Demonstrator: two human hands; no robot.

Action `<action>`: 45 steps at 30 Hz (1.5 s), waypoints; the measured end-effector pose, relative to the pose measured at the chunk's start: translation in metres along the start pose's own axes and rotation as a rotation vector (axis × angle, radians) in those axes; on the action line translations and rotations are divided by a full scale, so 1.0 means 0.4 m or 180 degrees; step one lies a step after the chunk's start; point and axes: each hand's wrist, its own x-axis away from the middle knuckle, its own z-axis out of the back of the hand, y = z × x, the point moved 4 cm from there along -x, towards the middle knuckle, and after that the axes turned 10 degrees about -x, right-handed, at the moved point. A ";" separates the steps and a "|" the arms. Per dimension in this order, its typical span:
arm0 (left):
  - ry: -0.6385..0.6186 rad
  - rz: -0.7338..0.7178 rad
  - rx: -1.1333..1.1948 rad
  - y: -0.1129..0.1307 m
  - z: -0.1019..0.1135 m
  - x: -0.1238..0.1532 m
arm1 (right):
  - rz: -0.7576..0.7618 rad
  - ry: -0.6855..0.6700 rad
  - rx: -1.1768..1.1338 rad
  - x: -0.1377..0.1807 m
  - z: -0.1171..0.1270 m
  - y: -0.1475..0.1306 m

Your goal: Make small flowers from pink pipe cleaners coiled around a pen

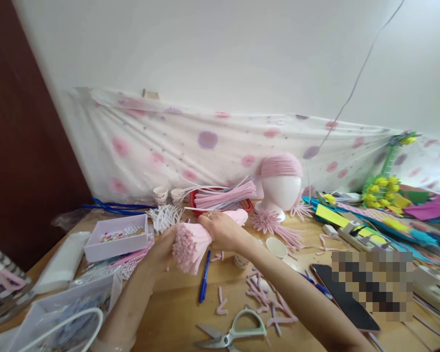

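Over the table (179, 318) — pink bundle (191, 244) gathered, loose pink stems (225, 196) apparently left in the red basket (248, 205).
Right hand (222, 231) grips the bundle's waist; left hand (163, 248) meets its flared end — grip hidden.

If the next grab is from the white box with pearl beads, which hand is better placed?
Left, probably. The left hand is nearer the white box, at the flared end of the pink pipe-cleaner bundle. The right hand grips the bundle's narrower middle, farther from the box.
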 end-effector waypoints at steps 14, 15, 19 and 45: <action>-0.0144 -0.0623 -0.0498 0.002 0.000 0.034 | 0.1346 0.1451 0.0216 0.052 0.015 -0.025; -0.0095 -0.0845 -0.0634 0.006 -0.004 0.045 | 0.1430 0.1564 0.0325 0.059 0.015 -0.029; -0.0095 -0.1415 -0.0996 0.016 -0.032 0.098 | 0.1890 0.1991 0.0616 0.098 0.017 -0.055; 0.0818 -0.3068 -0.3222 0.117 -0.138 0.232 | 0.1353 0.2333 0.1014 0.119 0.081 -0.001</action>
